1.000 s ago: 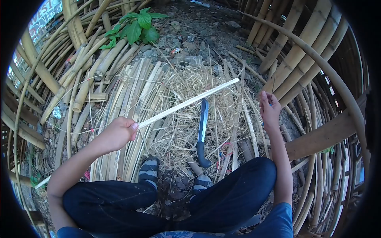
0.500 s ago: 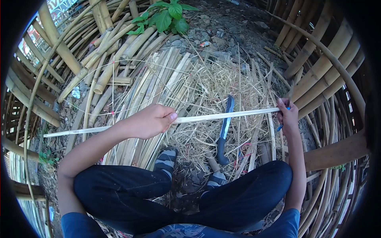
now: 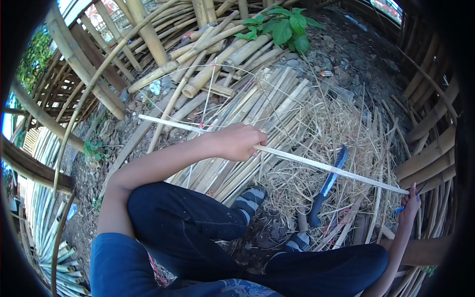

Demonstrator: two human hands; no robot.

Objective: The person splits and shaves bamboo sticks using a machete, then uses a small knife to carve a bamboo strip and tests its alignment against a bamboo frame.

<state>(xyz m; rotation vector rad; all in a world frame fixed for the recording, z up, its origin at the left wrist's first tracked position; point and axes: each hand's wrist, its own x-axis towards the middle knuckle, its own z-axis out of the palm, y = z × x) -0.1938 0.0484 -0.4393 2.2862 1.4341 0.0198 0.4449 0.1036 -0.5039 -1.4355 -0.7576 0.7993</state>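
A long pale bamboo strip (image 3: pixel 326 167) runs slantwise across the view, its far left end resting in the air past my forearm. My left hand (image 3: pixel 241 142) is closed round the strip near its middle. At the strip's right end, my right hand (image 3: pixel 410 202) pinches it, with the arm stretched out. A small blue item (image 3: pixel 399 210) pokes out beneath those right fingers; its kind is not clear. Under the strip, a machete (image 3: pixel 328 184) with a dark handle lies on a heap of bamboo shavings (image 3: pixel 292 185).
Split bamboo slats (image 3: pixel 269 101) lie in a row ahead. Thicker bamboo poles (image 3: pixel 198 81) are piled behind them, near a leafy plant (image 3: pixel 282 32). A thin cane hoop (image 3: pixel 89 84) curves at the left. Bamboo walls (image 3: pixel 430 143) stand close on the right.
The view has turned left, so everything sits further right, and the strip now slopes down to the right. My hands are further apart, the left one nearer the strip's left end.
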